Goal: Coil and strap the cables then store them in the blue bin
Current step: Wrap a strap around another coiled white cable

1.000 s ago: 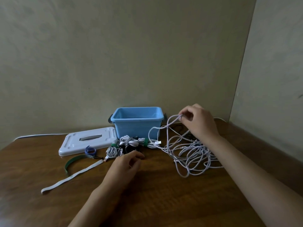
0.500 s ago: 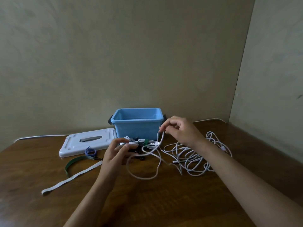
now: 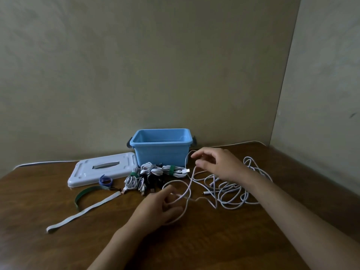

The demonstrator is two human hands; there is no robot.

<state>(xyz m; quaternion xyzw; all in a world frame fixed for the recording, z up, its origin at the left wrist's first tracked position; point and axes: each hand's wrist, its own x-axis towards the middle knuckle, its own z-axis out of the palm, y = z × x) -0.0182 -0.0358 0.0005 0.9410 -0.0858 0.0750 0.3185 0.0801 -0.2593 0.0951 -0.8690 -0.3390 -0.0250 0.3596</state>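
A long loose white cable (image 3: pixel 232 191) lies tangled on the wooden table (image 3: pixel 194 246), right of centre. My left hand (image 3: pixel 155 208) grips one loop of it near the table's middle, fingers curled round the strand. My right hand (image 3: pixel 220 165) hovers above the tangle and pinches a raised strand at its fingertips in front of the blue bin (image 3: pixel 161 142). The bin stands open against the back wall, and I see nothing inside it. Several strapped cable bundles (image 3: pixel 165 170) lie just in front of it.
The bin's white lid (image 3: pixel 101 169) lies flat to its left. A green strap (image 3: pixel 85 193), a grey strap (image 3: pixel 81 212) and a rolled blue strap (image 3: pixel 105 180) lie on the left of the table. Walls close off the back and right.
My left hand has drawn back toward me and rightward, pulling out a wider loop of the white cable. My right hand has barely shifted above the tangle.
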